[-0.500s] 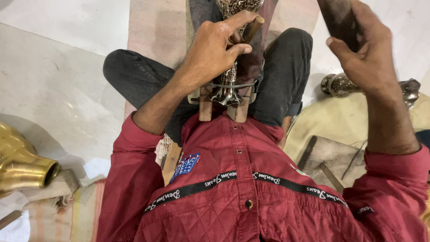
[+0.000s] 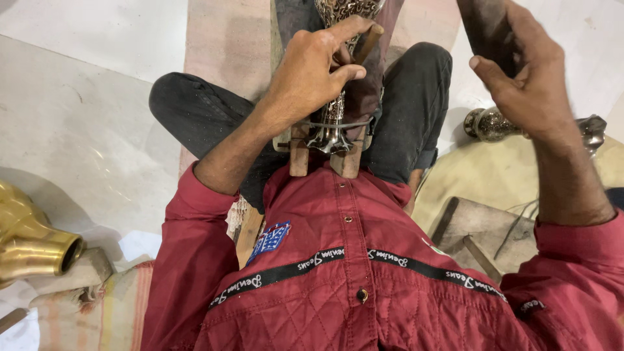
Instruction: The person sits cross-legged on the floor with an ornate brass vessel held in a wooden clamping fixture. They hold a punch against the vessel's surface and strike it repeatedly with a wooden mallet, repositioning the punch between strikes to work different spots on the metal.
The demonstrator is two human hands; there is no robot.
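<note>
A: Progress? The engraved metal piece (image 2: 336, 107) sits clamped between wooden blocks (image 2: 299, 156) over the lap; patterning already covers what shows of its stem; how much remains, I can't tell.

B: Hands? The left hand (image 2: 311, 78) is closed over the piece with a thin wooden-handled tool (image 2: 368, 43); the right hand (image 2: 520, 78) is raised far right, gripping a dark block-like striker (image 2: 482, 29), well apart from the piece.

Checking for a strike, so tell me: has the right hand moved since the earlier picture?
No clear move: the right hand sits at the same spot above the ornate metal piece on the floor.
</note>
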